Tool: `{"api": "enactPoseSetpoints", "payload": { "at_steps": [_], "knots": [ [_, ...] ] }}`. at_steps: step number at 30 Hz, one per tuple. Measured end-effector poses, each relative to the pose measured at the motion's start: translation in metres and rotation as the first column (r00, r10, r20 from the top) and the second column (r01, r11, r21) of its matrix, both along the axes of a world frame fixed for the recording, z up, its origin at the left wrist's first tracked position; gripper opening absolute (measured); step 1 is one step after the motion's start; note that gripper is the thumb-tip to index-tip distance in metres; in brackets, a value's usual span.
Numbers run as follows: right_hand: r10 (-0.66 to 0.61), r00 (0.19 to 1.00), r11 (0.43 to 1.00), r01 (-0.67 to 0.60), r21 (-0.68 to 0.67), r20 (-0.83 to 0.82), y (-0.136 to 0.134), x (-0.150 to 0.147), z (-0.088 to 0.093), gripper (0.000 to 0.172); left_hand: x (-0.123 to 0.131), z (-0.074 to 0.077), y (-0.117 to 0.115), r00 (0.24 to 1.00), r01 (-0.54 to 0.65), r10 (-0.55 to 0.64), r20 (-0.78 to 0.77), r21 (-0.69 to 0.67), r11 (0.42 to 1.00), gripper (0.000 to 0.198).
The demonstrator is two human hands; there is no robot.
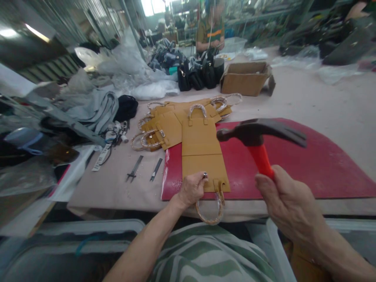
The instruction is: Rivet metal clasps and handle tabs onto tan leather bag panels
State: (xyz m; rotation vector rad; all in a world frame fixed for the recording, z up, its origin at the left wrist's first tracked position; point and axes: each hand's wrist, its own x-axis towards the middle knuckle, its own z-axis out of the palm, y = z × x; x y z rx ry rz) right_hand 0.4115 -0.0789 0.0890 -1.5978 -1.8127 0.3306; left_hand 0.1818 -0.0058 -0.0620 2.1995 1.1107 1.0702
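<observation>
My right hand is wrapped round the red handle of a claw hammer, raised above the dark red mat. My left hand pinches a small metal punch upright on the lower part of a tan leather panel. That panel lies lengthwise on the mat's left side, with a plastic-wrapped handle at its far end and another hanging over the table's front edge. Behind and left of it, more tan pieces with wrapped handles are piled.
Two slim metal tools lie left of the mat. An open cardboard box and black bags stand farther back. A person is at the far side. Plastic bins stand below the front edge.
</observation>
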Motion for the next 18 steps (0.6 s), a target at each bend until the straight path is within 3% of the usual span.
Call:
{"api": "enactPoseSetpoints", "payload": {
  "at_steps": [3,5,7,10,11,14,16,18],
  "knots": [
    [0.151,0.938,0.983,-0.177,0.057,0.311,-0.003,0.002,0.001,0.028,-0.001,-0.002,-0.001,0.999,-0.025,0.024,-0.038,-0.020,0.999,0.011],
    [0.197,0.883,0.968,-0.244,0.057,0.425,-0.004,0.003,0.007,0.028,-0.001,-0.003,-0.001,0.998,-0.031,0.030,-0.046,-0.013,0.999,0.012],
    [0.128,0.899,0.963,-0.213,0.164,0.419,-0.005,0.001,0.018,0.027,0.000,-0.002,0.000,0.999,-0.013,0.014,-0.039,0.018,1.000,0.011],
    [-0.086,0.944,0.926,-0.041,0.374,0.317,-0.011,-0.006,0.025,0.022,0.003,-0.001,0.001,0.999,0.012,-0.010,-0.032,0.053,0.999,0.011],
    [-0.061,0.936,0.919,-0.084,0.386,0.347,-0.013,-0.007,0.022,0.021,0.003,-0.001,0.001,0.999,0.011,-0.009,-0.034,0.050,0.999,0.011],
    [0.204,0.842,0.939,-0.312,0.142,0.499,-0.013,0.001,-0.001,0.020,-0.005,-0.003,-0.003,0.999,-0.014,0.014,-0.039,0.025,1.000,0.012],
    [0.220,0.850,0.966,-0.258,0.015,0.479,-0.004,0.011,-0.015,0.019,-0.014,-0.006,-0.007,0.999,-0.024,0.024,-0.043,0.015,1.000,0.011],
    [0.101,0.923,0.995,-0.086,-0.058,0.371,0.006,0.018,-0.020,0.023,-0.010,-0.006,-0.005,0.999,-0.018,0.019,-0.039,0.016,1.000,0.012]
  ]
}}
